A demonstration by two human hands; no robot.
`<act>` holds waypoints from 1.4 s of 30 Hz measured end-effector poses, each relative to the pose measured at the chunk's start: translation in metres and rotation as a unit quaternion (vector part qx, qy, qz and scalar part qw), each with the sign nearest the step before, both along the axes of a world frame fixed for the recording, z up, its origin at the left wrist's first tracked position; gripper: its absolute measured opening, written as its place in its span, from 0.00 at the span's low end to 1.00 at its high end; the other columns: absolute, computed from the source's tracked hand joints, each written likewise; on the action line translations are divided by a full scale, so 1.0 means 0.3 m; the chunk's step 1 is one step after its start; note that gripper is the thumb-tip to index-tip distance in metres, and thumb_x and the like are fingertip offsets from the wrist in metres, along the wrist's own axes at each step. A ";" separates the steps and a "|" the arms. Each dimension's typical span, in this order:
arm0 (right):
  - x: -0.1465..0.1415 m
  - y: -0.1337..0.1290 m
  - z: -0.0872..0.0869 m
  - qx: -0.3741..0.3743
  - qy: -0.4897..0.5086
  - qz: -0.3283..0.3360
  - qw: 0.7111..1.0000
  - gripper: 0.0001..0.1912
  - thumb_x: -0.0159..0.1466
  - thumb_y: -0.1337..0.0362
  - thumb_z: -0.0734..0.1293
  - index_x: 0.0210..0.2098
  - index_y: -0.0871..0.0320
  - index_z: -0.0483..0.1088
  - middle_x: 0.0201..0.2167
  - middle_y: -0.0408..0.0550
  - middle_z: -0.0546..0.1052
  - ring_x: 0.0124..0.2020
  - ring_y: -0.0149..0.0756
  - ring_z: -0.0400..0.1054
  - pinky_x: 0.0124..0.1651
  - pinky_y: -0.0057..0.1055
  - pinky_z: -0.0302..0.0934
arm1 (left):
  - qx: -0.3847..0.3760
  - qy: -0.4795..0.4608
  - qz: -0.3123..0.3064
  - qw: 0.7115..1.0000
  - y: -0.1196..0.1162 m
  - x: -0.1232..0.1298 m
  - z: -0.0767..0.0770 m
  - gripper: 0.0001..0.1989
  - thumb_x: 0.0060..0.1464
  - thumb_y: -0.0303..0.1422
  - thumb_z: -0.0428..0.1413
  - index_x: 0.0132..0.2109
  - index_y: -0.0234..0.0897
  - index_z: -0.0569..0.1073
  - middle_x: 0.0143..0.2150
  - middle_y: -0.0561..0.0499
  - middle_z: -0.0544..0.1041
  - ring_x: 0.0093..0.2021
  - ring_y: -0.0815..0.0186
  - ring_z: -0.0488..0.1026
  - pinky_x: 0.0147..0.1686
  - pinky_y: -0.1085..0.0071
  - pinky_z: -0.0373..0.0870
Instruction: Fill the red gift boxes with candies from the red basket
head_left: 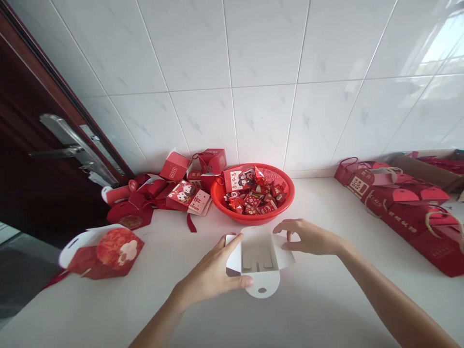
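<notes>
A small cardboard gift box point(259, 258), white inside, stands open on the table with its flaps spread outward. A round-ended flap with a hole points toward me. My left hand point(213, 268) grips the box from the left, thumb on the front flap and fingers along the left flap. My right hand point(310, 237) is at the right flap, its fingers bent and apart, the thumb tip touching or just above that flap. Behind the box sits a red plastic basket point(250, 220) holding several small red wrapped candies and packets point(253, 200).
Several red boxes point(136, 208) are piled at the back left, with an open printed gift box point(108, 253) nearer me. Red gift boxes with rope handles point(406, 208) line the right, beside a cardboard carton point(420, 169). A tiled wall point(268, 125) rises behind; a dark door point(32, 130) is left.
</notes>
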State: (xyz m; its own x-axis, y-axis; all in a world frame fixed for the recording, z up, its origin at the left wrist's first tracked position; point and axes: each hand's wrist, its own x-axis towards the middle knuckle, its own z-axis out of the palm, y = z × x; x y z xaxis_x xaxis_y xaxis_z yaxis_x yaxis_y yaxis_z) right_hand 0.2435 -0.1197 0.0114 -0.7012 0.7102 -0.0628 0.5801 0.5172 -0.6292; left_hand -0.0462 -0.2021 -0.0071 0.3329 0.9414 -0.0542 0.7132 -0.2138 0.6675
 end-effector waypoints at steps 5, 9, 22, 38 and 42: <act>-0.004 0.054 0.090 0.064 0.078 0.004 0.995 0.13 0.63 0.61 0.66 0.46 0.56 0.76 0.43 0.50 0.81 0.38 0.38 0.75 0.42 0.35 0.69 | -0.005 0.018 0.006 1.000 -0.008 0.016 0.029 0.45 0.52 0.54 0.61 0.72 0.47 0.56 0.75 0.41 0.49 0.73 0.45 0.49 0.66 0.52 0.59; -0.029 0.127 0.133 0.066 0.180 -0.001 0.981 0.12 0.63 0.58 0.66 0.42 0.57 0.77 0.40 0.50 0.81 0.38 0.38 0.75 0.44 0.37 0.70 | 0.092 -0.031 0.023 0.995 0.040 0.023 0.079 0.30 0.59 0.49 0.57 0.65 0.46 0.68 0.70 0.44 0.63 0.69 0.51 0.60 0.66 0.56 0.61; -0.198 0.413 -0.059 -0.001 0.346 -0.233 0.909 0.07 0.54 0.61 0.67 0.27 0.58 0.72 0.21 0.45 0.75 0.22 0.35 0.68 0.24 0.29 0.64 | 0.052 0.139 -0.197 0.969 0.629 0.081 0.120 0.30 0.41 0.34 0.69 0.55 0.40 0.77 0.57 0.42 0.78 0.56 0.49 0.74 0.55 0.61 0.69; -0.184 0.417 -0.075 0.020 0.297 -0.276 0.914 0.10 0.56 0.66 0.68 0.38 0.59 0.73 0.35 0.49 0.80 0.39 0.39 0.75 0.42 0.33 0.69 | 0.087 0.057 -0.099 0.990 0.781 0.101 0.026 0.14 0.56 0.32 0.58 0.47 0.33 0.81 0.46 0.44 0.83 0.48 0.55 0.77 0.48 0.66 0.70; -0.181 0.413 -0.080 -0.003 0.320 -0.205 0.925 0.13 0.58 0.54 0.69 0.35 0.58 0.71 0.31 0.46 0.77 0.34 0.38 0.72 0.35 0.32 0.66 | 0.097 -0.053 -0.107 0.988 0.782 0.105 0.038 0.17 0.56 0.41 0.60 0.45 0.32 0.81 0.44 0.43 0.83 0.47 0.55 0.77 0.50 0.64 0.71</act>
State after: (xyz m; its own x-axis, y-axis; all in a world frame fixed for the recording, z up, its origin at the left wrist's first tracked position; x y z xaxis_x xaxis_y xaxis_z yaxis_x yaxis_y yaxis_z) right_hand 0.1892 0.0042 -0.0126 -0.2689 0.9254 0.2671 0.2350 0.3319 -0.9136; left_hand -0.0145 0.0323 0.0042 0.5193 0.8381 0.1672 0.5659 -0.4838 0.6676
